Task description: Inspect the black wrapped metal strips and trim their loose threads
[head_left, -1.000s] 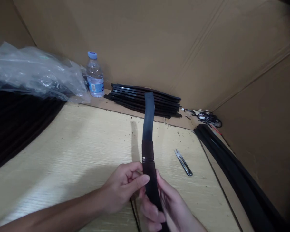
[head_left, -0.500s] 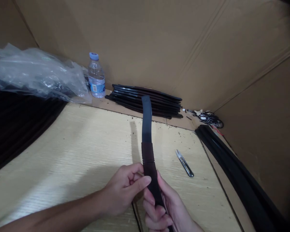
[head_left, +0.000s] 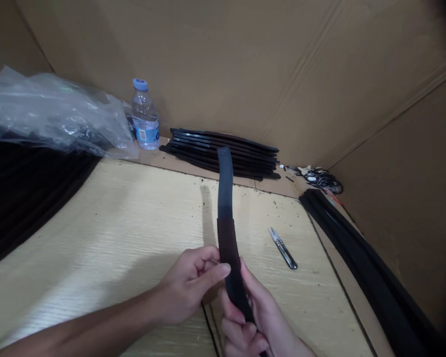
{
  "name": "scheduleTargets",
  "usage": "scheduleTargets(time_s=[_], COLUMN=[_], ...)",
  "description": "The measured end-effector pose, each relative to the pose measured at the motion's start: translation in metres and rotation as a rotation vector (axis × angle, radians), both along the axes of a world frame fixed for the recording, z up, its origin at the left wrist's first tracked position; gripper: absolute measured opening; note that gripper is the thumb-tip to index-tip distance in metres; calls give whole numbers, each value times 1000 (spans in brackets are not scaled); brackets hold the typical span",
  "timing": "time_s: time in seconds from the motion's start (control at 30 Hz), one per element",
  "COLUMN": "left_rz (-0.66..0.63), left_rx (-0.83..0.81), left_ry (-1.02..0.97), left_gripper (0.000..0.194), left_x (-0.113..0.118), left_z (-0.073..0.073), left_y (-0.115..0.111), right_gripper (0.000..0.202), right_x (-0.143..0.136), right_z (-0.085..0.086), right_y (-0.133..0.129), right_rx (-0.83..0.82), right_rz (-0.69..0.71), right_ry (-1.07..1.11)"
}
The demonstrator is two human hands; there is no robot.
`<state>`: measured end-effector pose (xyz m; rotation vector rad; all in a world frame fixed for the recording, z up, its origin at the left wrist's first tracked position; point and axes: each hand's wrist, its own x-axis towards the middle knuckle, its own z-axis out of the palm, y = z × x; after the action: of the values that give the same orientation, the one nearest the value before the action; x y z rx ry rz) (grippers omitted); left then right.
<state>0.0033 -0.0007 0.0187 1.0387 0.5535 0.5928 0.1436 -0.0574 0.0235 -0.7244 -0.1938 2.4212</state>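
Upright in front of me is a flat black strip (head_left: 225,183), slightly curved, with a dark brown ribbed sleeve (head_left: 227,238) around its lower part. My left hand (head_left: 196,277) pinches the sleeve between thumb and fingers from the left side. Lower down, my right hand (head_left: 254,315) wraps its fingers round the covered end, thumb along the right edge. The strip's bottom end is partly hidden by the right fingers. A thin black cord (head_left: 208,325) hangs below the left hand. Thread snips (head_left: 283,249) lie on the table to the right of the hands.
Several black strips (head_left: 241,156) are piled along the cardboard wall (head_left: 208,64). Beside them stand a water bottle (head_left: 145,119) and a clear plastic bag (head_left: 59,111). Dark ribbed material (head_left: 29,198) covers the left; long black pieces (head_left: 357,258) and tangled scraps (head_left: 321,179) lie right.
The crosswise crease in the brown sleeve above my left thumb has gone, and the sleeve looks smooth there. Both hands keep their hold, with the left thumb slightly higher.
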Motion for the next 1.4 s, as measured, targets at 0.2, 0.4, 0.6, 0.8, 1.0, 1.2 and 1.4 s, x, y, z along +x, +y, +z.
scheduleTargets(time_s=[0.2, 0.4, 0.6, 0.8, 1.0, 1.2, 1.4], left_rz=[-36, -71, -14, -5, 4, 52, 42], left_rx=[-36, -30, -30, -39, -9, 40, 59], left_ry=[-42, -67, -18, 13, 37, 49, 65], left_gripper=[23, 26, 26, 27, 29, 30, 30], left_x=[-3, -5, -2, 0, 1, 2, 3], left_z=[-4, -4, -6, -8, -7, -7, -7], left_y=[7, 7, 3, -1, -2, -5, -7], right_gripper=[60, 58, 54, 52, 57, 61, 65], right_x=[-1, 1, -5, -7, -5, -8, -8], right_z=[-6, 1, 4, 4, 1, -2, -3], right_y=[-1, -4, -7, -4, -1, -3, -4], right_rx=[99, 102, 139, 243, 244, 231, 186], right_rz=[-70, -101, -292, -334, -319, -274, -252], right_ry=[67, -29, -554, -735, -829, -870, -879])
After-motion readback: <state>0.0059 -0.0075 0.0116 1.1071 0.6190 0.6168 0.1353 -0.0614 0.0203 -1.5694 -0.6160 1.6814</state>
